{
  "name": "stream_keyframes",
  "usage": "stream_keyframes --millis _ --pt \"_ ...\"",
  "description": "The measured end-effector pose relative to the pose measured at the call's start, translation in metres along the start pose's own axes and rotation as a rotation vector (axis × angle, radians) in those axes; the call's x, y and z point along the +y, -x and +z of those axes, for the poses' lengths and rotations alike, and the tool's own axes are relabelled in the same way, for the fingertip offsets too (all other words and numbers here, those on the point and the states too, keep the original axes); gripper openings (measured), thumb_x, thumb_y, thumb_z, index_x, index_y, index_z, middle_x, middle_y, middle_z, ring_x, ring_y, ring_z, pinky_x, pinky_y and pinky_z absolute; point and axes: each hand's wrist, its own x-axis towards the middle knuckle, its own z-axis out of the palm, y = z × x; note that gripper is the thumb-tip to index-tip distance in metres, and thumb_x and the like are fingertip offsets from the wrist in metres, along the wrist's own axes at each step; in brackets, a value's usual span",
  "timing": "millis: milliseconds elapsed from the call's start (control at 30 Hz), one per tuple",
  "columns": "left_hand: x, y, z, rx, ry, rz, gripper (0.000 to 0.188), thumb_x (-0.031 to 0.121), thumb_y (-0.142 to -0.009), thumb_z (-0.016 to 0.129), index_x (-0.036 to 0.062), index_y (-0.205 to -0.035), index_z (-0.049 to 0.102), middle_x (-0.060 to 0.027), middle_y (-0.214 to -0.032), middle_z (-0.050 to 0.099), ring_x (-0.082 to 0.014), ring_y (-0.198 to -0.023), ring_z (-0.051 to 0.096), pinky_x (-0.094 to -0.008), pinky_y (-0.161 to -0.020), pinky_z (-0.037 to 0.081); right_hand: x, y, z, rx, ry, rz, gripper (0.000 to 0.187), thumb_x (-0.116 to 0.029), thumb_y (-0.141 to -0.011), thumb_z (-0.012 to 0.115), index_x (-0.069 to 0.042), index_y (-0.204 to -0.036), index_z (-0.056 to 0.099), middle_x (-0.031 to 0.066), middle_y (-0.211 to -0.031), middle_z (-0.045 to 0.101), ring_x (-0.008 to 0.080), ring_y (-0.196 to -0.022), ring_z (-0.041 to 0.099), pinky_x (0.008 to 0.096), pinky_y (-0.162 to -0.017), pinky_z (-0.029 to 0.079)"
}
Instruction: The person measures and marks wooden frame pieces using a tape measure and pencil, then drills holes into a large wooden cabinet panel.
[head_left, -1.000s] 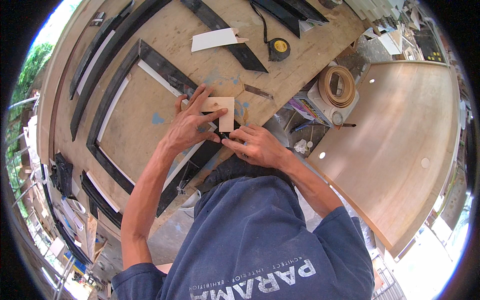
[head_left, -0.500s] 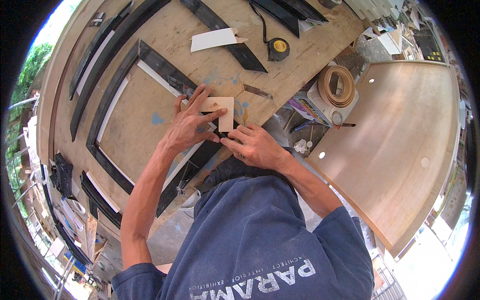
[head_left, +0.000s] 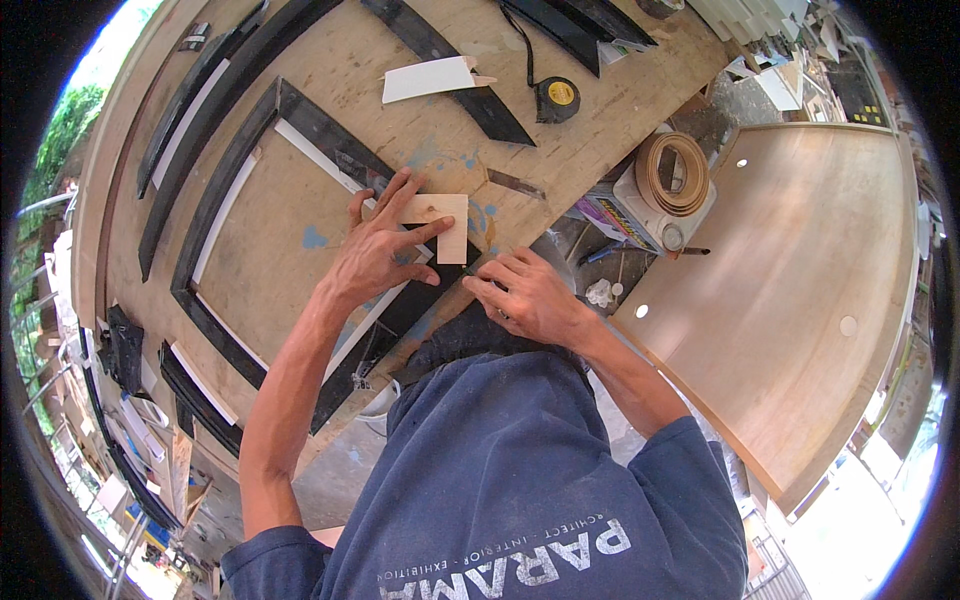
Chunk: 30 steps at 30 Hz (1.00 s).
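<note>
A black rectangular frame point(head_left: 228, 178) with white inner strips lies on the wooden worktable. Across its near right corner sits a pale L-shaped wooden piece point(head_left: 453, 236). My left hand point(head_left: 372, 252) rests on that piece with fingers spread, its index fingertip pressing the wood and its thumb on the black frame. Just right of the piece's lower end, my right hand point(head_left: 527, 298) is closed in a pinch at the frame corner. A thin dark tip shows at its fingers; the rest of that thing is hidden, so its kind is unclear.
A tape measure point(head_left: 556, 98) and a white strip point(head_left: 428, 80) lie beyond the frame, beside black frame lengths point(head_left: 495, 115). To the right stand a roll of edge banding point(head_left: 674, 173) and a large wooden panel point(head_left: 790, 300) with round holes.
My right hand has shifted slightly right, away from the L-shaped piece's lower end, and the thin dark tip now shows. My left hand and the piece stay put.
</note>
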Motion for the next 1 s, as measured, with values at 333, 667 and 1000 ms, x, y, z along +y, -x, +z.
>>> stream_keyframes --millis 333,667,1000 --pt "0.002 -0.0011 -0.0005 -0.023 -0.016 -0.022 0.079 0.056 -0.058 0.086 0.0382 -0.133 0.071 -0.0124 -0.169 0.03 -0.0292 -0.159 0.019 -0.0579 -0.122 0.011 0.0014 0.0042 -0.0015 0.01 -0.012 0.006 0.035 -0.014 -0.083 0.073 -0.005 -0.117 0.067 0.0077 -0.101 0.065 0.0252 -0.095 0.067 0.0394 -0.086 0.051" --pt "0.0028 -0.0017 -0.0008 0.0 0.003 -0.013 0.08 0.054 -0.056 0.087 0.0381 -0.133 0.071 -0.0122 -0.169 0.031 -0.0294 -0.159 0.02 -0.0571 -0.122 0.011 0.0027 0.0053 -0.0011 0.043 -0.064 0.01 0.032 -0.01 -0.083 0.073 -0.004 -0.114 0.068 0.0087 -0.098 0.064 0.0262 -0.093 0.066 0.0398 -0.084 0.052" --pt "0.0023 -0.001 -0.001 -0.006 -0.001 -0.019 0.081 0.053 -0.057 0.088 0.0395 -0.134 0.07 -0.0105 -0.169 0.031 -0.0292 -0.159 0.02 -0.0577 -0.122 0.012 0.0041 0.0057 0.0002 0.054 -0.087 0.009 0.032 -0.009 -0.083 0.073 -0.004 -0.114 0.068 0.0099 -0.099 0.065 0.0276 -0.093 0.067 0.0404 -0.084 0.053"
